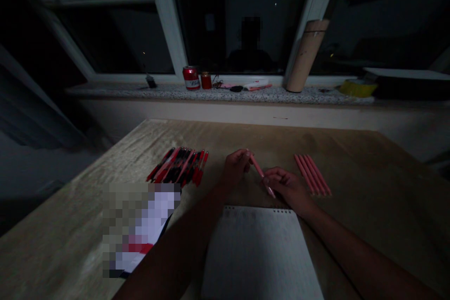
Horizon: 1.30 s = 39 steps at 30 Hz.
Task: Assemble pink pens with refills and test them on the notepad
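Above the top edge of a spiral notepad [260,253], both hands hold one pink pen [258,167]. My left hand [236,167] pinches its upper end, and my right hand [284,185] grips it near the lower end, which looks clear and shiny. The pen slants down toward the right. Right of my right hand lies a neat row of several similar pink pens [312,174], side by side. To the left of my left hand, a larger group of red, black and pink pens [179,165] is spread on the table.
A blurred-out phone-like device [151,229] lies on the table [70,225] by my left forearm. Along the windowsill [168,92] stand a red can [191,78], a small red jar [206,80], a tall tan cylinder [305,58] and a yellow tape roll [356,88].
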Each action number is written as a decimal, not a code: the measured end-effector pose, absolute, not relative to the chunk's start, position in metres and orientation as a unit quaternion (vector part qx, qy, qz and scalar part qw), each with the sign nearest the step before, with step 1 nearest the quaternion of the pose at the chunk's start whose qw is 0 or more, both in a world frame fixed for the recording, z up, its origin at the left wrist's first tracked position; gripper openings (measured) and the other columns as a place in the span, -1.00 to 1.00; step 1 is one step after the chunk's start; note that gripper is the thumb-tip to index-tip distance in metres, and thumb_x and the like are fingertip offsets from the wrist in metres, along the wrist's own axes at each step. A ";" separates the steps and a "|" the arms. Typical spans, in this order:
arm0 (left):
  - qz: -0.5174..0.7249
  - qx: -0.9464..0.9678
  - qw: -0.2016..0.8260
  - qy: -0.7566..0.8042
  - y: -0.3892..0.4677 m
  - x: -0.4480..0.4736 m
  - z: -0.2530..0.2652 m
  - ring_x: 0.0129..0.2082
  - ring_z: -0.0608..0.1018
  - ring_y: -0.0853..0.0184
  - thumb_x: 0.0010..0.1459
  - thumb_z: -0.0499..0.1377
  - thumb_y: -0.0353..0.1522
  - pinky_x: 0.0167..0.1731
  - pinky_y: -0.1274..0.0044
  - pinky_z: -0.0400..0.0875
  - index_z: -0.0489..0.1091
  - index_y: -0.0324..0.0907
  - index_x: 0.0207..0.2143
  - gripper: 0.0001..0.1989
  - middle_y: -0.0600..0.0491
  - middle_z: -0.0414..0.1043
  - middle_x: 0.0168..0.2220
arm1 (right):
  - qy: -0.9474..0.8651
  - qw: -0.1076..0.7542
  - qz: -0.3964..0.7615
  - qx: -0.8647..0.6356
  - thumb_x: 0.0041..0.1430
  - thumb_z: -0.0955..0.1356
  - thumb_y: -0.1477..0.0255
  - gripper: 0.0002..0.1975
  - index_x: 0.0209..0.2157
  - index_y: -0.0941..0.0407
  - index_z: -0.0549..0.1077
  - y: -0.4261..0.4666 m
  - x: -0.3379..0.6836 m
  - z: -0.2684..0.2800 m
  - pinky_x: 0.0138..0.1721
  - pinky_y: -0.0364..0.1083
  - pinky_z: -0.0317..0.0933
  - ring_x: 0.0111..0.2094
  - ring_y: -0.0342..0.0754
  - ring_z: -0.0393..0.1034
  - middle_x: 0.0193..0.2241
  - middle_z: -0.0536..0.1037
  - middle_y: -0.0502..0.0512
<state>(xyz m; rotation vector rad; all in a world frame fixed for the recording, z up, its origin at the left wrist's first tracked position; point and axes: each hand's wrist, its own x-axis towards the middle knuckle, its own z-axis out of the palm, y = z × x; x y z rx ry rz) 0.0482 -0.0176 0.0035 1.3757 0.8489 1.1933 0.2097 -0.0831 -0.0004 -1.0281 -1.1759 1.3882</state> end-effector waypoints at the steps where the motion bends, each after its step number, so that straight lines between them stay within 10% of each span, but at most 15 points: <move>1: 0.497 0.578 0.543 0.353 -0.018 0.048 0.004 -0.67 0.18 0.54 0.08 0.06 -0.08 -0.65 0.64 0.05 0.34 -0.28 -0.39 -0.61 0.19 0.14 -0.66 | -0.483 0.500 0.575 -0.431 -0.15 0.48 0.29 -0.72 -0.41 0.17 0.46 -0.083 0.210 -0.001 -0.57 -0.20 0.01 -0.64 -0.23 0.21 -0.61 0.47 -0.04; 20: 0.425 0.625 0.532 0.381 -0.012 0.051 -0.009 -0.66 0.26 0.53 0.12 -0.02 -0.11 -0.64 0.65 0.12 0.32 -0.27 -0.35 -0.62 0.11 0.31 -0.55 | -0.549 0.429 0.425 -0.577 -0.10 0.43 0.30 -0.75 -0.38 0.18 0.49 -0.066 0.273 0.041 -0.77 -0.21 -0.01 -0.78 -0.23 0.15 -0.70 0.45 -0.02; 39: 0.176 0.870 0.206 0.412 -0.031 0.066 0.003 -0.39 0.40 0.35 0.08 0.03 -0.34 -0.35 0.53 0.24 0.37 -0.22 -0.38 -0.83 -0.01 0.38 -0.37 | -0.609 0.182 0.282 -0.718 -0.20 0.33 0.52 -0.88 -0.73 0.19 0.43 -0.050 0.360 0.047 -0.66 -0.22 0.07 -0.73 -0.19 0.25 -0.80 0.38 0.01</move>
